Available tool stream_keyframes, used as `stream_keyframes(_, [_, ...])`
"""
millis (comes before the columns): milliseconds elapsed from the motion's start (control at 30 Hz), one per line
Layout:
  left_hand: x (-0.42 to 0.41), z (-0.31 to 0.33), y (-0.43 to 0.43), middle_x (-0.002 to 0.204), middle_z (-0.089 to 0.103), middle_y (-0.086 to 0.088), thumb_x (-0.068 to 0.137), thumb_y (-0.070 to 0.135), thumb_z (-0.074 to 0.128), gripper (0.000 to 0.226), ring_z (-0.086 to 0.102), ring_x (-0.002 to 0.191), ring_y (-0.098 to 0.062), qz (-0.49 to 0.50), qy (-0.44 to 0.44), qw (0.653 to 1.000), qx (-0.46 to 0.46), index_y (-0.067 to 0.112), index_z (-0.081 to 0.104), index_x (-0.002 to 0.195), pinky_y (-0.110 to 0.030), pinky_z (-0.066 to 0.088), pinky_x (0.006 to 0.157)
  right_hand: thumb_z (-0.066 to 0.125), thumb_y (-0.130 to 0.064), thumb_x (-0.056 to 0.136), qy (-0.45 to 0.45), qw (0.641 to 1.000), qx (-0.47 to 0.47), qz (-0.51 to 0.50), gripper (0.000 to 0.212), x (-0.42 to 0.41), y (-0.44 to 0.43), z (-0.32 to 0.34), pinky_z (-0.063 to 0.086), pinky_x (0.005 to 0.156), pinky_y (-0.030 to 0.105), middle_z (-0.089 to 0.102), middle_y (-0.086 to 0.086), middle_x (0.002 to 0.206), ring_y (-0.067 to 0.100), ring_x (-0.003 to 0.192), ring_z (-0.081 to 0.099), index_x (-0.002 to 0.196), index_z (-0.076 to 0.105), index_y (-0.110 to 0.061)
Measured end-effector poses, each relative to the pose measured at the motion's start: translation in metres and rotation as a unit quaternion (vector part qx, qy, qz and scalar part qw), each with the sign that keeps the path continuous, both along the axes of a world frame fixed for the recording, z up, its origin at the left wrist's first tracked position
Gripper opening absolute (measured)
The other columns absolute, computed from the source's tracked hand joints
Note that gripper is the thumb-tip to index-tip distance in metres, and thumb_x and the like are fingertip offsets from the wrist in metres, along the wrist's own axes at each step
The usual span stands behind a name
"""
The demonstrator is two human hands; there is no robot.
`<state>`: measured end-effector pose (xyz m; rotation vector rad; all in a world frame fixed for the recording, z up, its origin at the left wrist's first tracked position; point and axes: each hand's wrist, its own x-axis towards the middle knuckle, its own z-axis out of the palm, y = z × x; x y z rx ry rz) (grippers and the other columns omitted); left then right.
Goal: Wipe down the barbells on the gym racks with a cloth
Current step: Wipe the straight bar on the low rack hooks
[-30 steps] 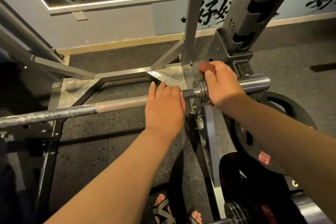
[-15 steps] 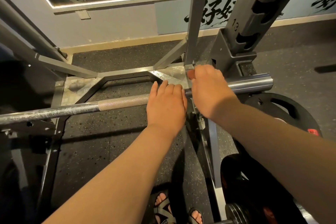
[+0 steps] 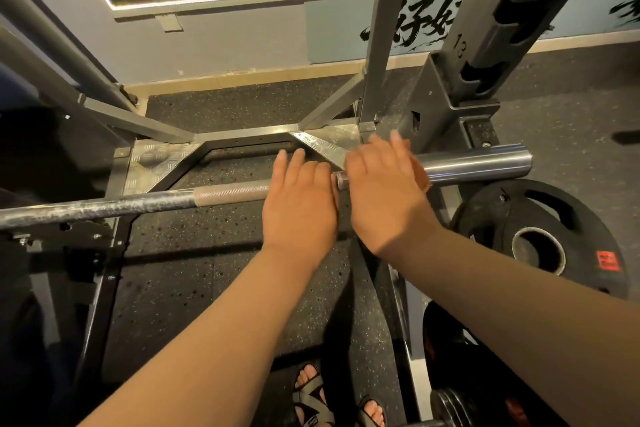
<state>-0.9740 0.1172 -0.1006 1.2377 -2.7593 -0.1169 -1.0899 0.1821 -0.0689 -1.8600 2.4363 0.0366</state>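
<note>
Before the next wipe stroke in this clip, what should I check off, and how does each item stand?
1. Barbell lying across the rack: ok.
2. Left hand flat on the barbell: ok.
3. Right hand at the inner end of the sleeve: ok.
4. Cloth under right hand: cannot tell, hidden.
5. Sleeve bare, nothing loaded: ok.
6. Bare shaft left of the knurling clean: not ok, blotchy.

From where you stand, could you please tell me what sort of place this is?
Most likely a gym: a long steel barbell on a grey metal rack, beside a round black weight plate.
</note>
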Motion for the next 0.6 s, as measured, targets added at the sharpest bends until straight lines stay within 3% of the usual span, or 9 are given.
stream_keyframes(67, [0.008, -0.002, -0.002, 0.127, 0.066, -0.008, 0.108, 0.025, 0.026, 0.041, 0.041, 0.143, -0.031, 0.013, 0.018, 1.0, -0.009, 0.012, 0.06, 0.125, -0.049, 0.01, 0.127, 0.026, -0.012, 0.082, -0.055, 0.997, -0.038, 0.025, 0.072, 0.0, 0.009, -0.006, -0.009, 0.127, 0.041, 0.041, 0.013, 0.154, 0.03, 0.153, 0.024, 0.152, 0.038, -0.006])
stream_keyframes(200, [0.008, -0.006, -0.001, 0.115, 0.066, -0.003, 0.107, 0.025, 0.032, 0.034, 0.055, 0.121, -0.025, 0.017, 0.049, 0.999, -0.007, 0.014, 0.062, 0.119, -0.047, 0.017, 0.125, 0.023, -0.012, 0.083, -0.056, 0.996, -0.034, 0.056, 0.073, 0.004, 0.008, -0.006, -0.006, 0.126, 0.04, 0.037, 0.017, 0.157, 0.032, 0.153, 0.024, 0.155, 0.032, -0.002])
stream_keyframes(300, [0.006, -0.009, 0.001, 0.119, 0.065, -0.001, 0.101, 0.024, 0.048, 0.029, 0.054, 0.121, -0.024, 0.017, 0.059, 0.998, -0.001, 0.014, 0.061, 0.124, -0.045, 0.015, 0.125, 0.026, -0.015, 0.097, -0.131, 0.989, -0.033, 0.06, 0.055, 0.007, -0.005, -0.005, 0.002, 0.128, 0.036, 0.039, 0.01, 0.152, 0.026, 0.148, 0.027, 0.151, 0.035, -0.009])
stream_keyframes(400, [0.005, -0.01, 0.0, 0.121, 0.065, -0.001, 0.103, 0.024, 0.047, 0.028, 0.053, 0.124, -0.024, 0.017, 0.075, 0.997, 0.0, 0.015, 0.06, 0.126, -0.045, 0.016, 0.125, 0.032, -0.019, 0.107, -0.181, 0.981, -0.075, 0.008, 0.04, 0.008, -0.013, -0.009, 0.009, 0.126, 0.037, 0.04, 0.007, 0.149, 0.023, 0.144, 0.027, 0.146, 0.039, -0.014])
stream_keyframes(500, [0.006, -0.012, -0.001, 0.123, 0.066, -0.003, 0.104, 0.025, 0.045, 0.03, 0.052, 0.129, -0.027, 0.015, 0.087, 0.996, -0.005, 0.014, 0.062, 0.126, -0.045, 0.018, 0.124, 0.035, -0.018, 0.108, -0.173, 0.981, -0.085, -0.025, 0.049, 0.019, -0.005, -0.014, -0.005, 0.128, 0.041, 0.027, 0.008, 0.16, 0.025, 0.155, 0.009, 0.156, 0.026, -0.012])
stream_keyframes(600, [0.005, -0.01, 0.001, 0.123, 0.067, -0.003, 0.107, 0.031, 0.028, 0.043, 0.051, 0.13, -0.027, 0.031, 0.095, 0.995, 0.006, 0.015, 0.063, 0.125, -0.044, 0.017, 0.124, 0.045, -0.011, 0.103, -0.17, 0.984, -0.059, -0.015, 0.077, 0.03, 0.015, -0.012, -0.014, 0.127, 0.041, -0.002, 0.008, 0.17, 0.025, 0.157, -0.015, 0.164, -0.002, -0.012])
